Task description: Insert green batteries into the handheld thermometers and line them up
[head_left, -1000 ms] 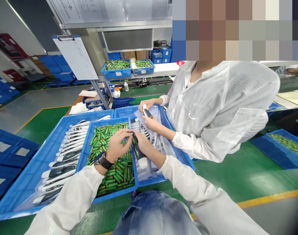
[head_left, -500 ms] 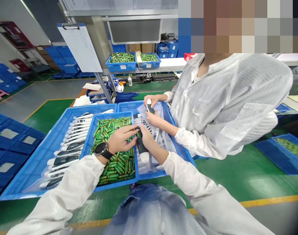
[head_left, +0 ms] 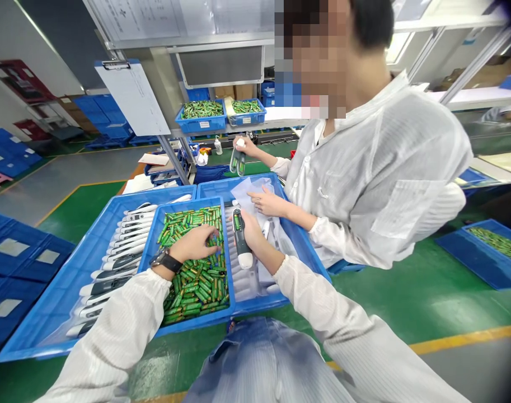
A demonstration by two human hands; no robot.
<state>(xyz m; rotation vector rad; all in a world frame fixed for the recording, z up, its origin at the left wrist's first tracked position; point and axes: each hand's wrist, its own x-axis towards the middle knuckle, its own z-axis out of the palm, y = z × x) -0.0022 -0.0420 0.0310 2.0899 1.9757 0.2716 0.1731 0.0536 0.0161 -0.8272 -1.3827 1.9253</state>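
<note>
My right hand (head_left: 253,234) is closed around a dark grey and white handheld device (head_left: 241,242), its white end toward me. The device's battery compartment is uncovered, and green shows inside it. Over the blue bin of batteries (head_left: 233,280), my left hand (head_left: 196,243) has curved fingers, with a gap between thumb and forefinger. Its fingertips are just above or touching the green batteries (head_left: 200,288); blur hides which. Left of the bin, several white and grey devices (head_left: 125,249) lie in a row in a blue tray (head_left: 41,305).
Across on the right, a co-worker (head_left: 364,168) holds two devices (head_left: 238,159) in one hand; the other hand (head_left: 268,201) is over plastic sheeting (head_left: 249,190) in the right tray (head_left: 309,263). Battery bins (head_left: 202,123) stand on the shelf behind. A clipboard (head_left: 133,98) hangs at left.
My left hand has moved from the device down to the batteries, uncovering the compartment. My right hand still holds the device. The co-worker's hand has lifted devices away toward the back.
</note>
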